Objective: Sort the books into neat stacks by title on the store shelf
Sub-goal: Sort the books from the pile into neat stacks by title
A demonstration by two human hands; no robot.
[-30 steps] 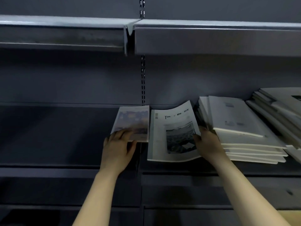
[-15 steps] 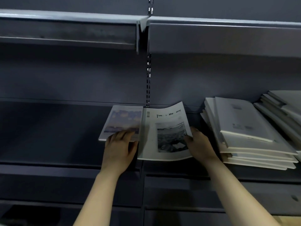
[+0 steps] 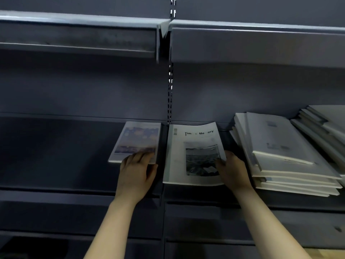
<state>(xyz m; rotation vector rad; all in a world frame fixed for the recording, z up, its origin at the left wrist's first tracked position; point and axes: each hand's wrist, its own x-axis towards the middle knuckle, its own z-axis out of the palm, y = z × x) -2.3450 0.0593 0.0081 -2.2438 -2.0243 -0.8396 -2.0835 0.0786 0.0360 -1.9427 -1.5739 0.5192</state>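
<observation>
My left grip [image 3: 137, 171] lies flat with fingers straight on the near edge of the colourful-cover book [image 3: 137, 141]. That book rests on the shelf [image 3: 56, 156] just beyond my knuckles. My right grip [image 3: 232, 171] is clamped on the right edge of the Time & Memory book [image 3: 194, 156], thumb on the cover. I cannot see the fingers underneath. This book lies between my two grips, with its far corner on my right grip's side curling upward.

My main worry is that curl. The book looks thin and floppy, so if I push it from one edge only, I expect it to buckle or crease rather than slide.

Its near edge also sits right at the shelf lip below my right wrist. A pull toward me could tip it off.

The seam between the two shelf sections runs between my grips, and a sliding cover could catch on it.

Just outside my right grip stands the uneven stack [image 3: 280, 152], its books fanned out of line. A careless swing of my wrist could nudge it further askew or spill it.

Under my left grip there is only flat pressure, so that book may skid and end up crooked.
</observation>
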